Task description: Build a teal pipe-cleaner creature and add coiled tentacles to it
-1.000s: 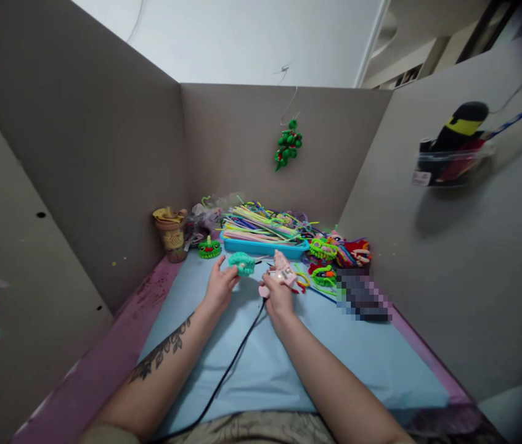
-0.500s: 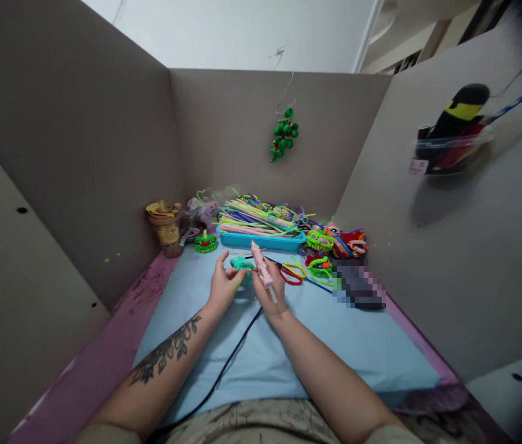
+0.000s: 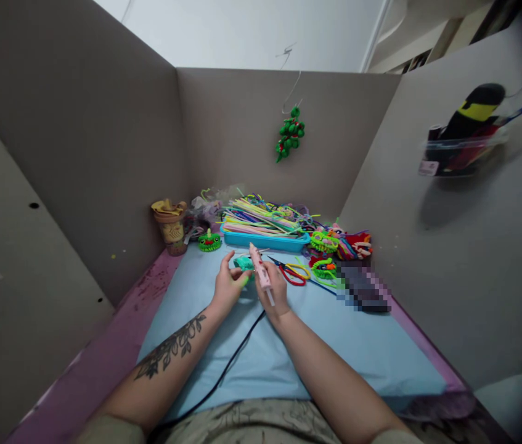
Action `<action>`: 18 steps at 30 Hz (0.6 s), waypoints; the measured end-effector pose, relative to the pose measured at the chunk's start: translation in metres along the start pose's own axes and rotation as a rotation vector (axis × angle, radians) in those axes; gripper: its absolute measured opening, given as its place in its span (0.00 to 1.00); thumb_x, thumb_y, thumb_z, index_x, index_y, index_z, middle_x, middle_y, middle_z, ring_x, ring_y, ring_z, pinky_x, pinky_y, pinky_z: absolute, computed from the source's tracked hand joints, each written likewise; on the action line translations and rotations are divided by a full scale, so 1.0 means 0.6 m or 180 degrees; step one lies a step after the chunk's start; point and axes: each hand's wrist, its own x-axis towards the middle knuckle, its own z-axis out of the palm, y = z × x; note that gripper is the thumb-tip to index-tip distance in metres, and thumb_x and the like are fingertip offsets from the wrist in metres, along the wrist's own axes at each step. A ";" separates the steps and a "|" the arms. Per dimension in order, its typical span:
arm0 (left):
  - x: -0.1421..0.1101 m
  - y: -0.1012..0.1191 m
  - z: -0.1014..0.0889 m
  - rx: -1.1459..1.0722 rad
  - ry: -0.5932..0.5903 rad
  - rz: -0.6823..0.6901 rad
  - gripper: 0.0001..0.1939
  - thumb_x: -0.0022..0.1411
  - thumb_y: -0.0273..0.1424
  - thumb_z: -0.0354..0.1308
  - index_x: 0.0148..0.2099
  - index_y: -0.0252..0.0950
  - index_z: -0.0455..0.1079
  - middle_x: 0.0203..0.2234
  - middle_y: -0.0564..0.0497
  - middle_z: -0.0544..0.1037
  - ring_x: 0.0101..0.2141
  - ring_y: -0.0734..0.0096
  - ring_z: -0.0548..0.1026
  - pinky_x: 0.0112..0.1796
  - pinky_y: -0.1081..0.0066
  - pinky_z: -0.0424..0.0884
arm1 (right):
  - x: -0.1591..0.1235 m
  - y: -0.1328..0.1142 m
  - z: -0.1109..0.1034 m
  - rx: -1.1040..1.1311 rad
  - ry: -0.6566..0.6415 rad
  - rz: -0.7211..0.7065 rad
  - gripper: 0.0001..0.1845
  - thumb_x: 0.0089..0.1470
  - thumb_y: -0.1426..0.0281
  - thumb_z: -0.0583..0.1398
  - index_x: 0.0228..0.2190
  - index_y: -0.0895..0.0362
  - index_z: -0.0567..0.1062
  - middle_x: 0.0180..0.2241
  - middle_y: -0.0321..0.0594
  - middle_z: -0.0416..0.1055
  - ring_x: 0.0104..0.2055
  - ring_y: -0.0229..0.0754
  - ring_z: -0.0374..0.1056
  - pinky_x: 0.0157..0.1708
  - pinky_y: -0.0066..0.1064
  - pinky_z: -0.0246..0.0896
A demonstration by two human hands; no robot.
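Note:
A small teal piece of fuzzy pipe-cleaner work (image 3: 243, 263) is between my two hands, above the blue cloth. My left hand (image 3: 229, 285) has its thumb and fingers curled on the near left side of it. In my right hand (image 3: 275, 290) is a pale pink glue gun (image 3: 261, 269), its nozzle pointing up and away from me. The right fingertips come close to the teal piece; whether they touch it is hidden. A black cord (image 3: 237, 354) runs from below the right hand toward my lap.
Scissors with red and yellow handles (image 3: 295, 273) lie right of my hands. Behind stands a blue tray (image 3: 265, 242) of pipe cleaners. A green pipe-cleaner piece (image 3: 209, 240) and a cup (image 3: 171, 229) are at left. A blurred dark object (image 3: 365, 290) lies at right.
The glue gun has swung from lying sideways to nozzle-up and come nearer the teal piece. The scissors behind it have come into view. Over the last half second the hands barely moved.

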 end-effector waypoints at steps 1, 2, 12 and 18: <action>0.000 0.000 0.000 -0.0025 0.0007 -0.0015 0.37 0.48 0.35 0.62 0.59 0.34 0.54 0.18 0.61 0.67 0.21 0.77 0.66 0.25 0.78 0.61 | 0.000 0.000 0.000 0.0034 -0.0008 0.0030 0.10 0.48 0.68 0.58 0.36 0.52 0.73 0.36 0.40 0.72 0.40 0.48 0.63 0.46 0.37 0.56; 0.001 0.000 -0.001 -0.0058 0.0020 -0.0036 0.37 0.48 0.35 0.62 0.58 0.34 0.54 0.18 0.61 0.67 0.21 0.77 0.67 0.25 0.78 0.61 | 0.001 0.000 0.000 0.0065 -0.0026 0.0056 0.10 0.47 0.68 0.58 0.36 0.51 0.73 0.36 0.40 0.72 0.40 0.48 0.63 0.46 0.38 0.56; 0.013 -0.024 -0.007 -0.0325 -0.0041 -0.0193 0.39 0.47 0.36 0.64 0.59 0.34 0.52 0.20 0.58 0.70 0.21 0.77 0.69 0.26 0.77 0.64 | 0.011 0.005 -0.005 0.0067 -0.0207 -0.0094 0.09 0.45 0.68 0.61 0.33 0.52 0.74 0.33 0.39 0.72 0.38 0.47 0.65 0.42 0.35 0.58; 0.013 -0.011 -0.006 -0.0522 0.0007 -0.0391 0.42 0.45 0.36 0.65 0.59 0.33 0.51 0.20 0.57 0.72 0.21 0.75 0.71 0.26 0.76 0.66 | 0.013 -0.008 -0.012 0.0024 0.0147 0.0222 0.15 0.43 0.66 0.62 0.36 0.54 0.72 0.35 0.39 0.70 0.39 0.45 0.63 0.42 0.36 0.57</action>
